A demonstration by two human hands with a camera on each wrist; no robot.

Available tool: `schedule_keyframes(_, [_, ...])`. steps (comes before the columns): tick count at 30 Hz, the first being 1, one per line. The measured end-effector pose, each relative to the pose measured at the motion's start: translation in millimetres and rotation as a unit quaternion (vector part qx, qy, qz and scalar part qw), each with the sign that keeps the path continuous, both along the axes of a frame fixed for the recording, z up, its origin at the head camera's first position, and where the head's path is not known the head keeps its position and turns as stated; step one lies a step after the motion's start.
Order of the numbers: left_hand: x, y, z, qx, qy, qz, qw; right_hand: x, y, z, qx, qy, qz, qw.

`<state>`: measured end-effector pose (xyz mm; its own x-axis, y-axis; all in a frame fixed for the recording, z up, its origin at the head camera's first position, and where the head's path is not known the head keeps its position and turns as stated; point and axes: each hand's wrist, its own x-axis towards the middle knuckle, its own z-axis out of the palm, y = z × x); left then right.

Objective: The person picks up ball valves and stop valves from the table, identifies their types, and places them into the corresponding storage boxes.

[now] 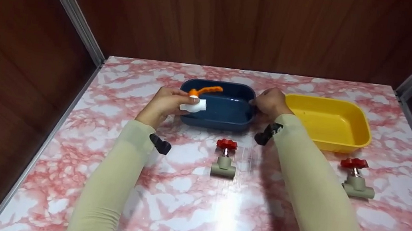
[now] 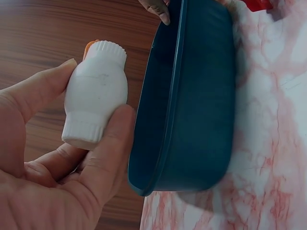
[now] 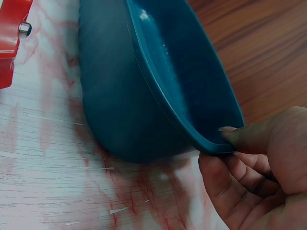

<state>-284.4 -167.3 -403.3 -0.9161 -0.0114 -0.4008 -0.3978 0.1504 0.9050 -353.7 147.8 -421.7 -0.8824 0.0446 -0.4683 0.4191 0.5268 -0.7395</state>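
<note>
My left hand (image 1: 165,103) pinches a white ball valve (image 1: 196,106) with an orange lever handle (image 1: 209,89). It holds the valve over the left end of a dark blue basin (image 1: 224,125). In the left wrist view, the white valve body (image 2: 96,93) sits between thumb and fingers, apart from the basin wall (image 2: 201,105). My right hand (image 1: 271,102) grips the basin's right rim, thumb inside and fingers outside, as the right wrist view shows at the blue rim (image 3: 168,112).
A yellow basin (image 1: 328,146) stands to the right of the blue one. Two grey-green valves with red handwheels, one in the middle (image 1: 223,169) and one at the right (image 1: 357,189), stand on the marbled table (image 1: 180,208). Wooden panels (image 1: 223,21) enclose the back and sides.
</note>
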Motion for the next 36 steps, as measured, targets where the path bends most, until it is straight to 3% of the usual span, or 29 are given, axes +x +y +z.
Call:
schedule_keyframes(11, [-11.6, 9.2, -1.9, 0.015, 0.020, 0.007, 0.9997, 1.9, 2, 0.8, 0.031, 0.031, 0.019, 0.9989])
schedule_keyframes(29, [-21.6, 17.8, 4.9, 0.014, 0.010, 0.022, 0.9996, 1.2, 5, -1.1, 0.027, 0.034, 0.020, 0.9989])
schedule_keyframes(36, [-26.0, 18.8, 1.6, 0.017, 0.013, 0.022, 0.9995, 3.5, 4, -0.6, 0.028, 0.042, 0.019, 0.9985])
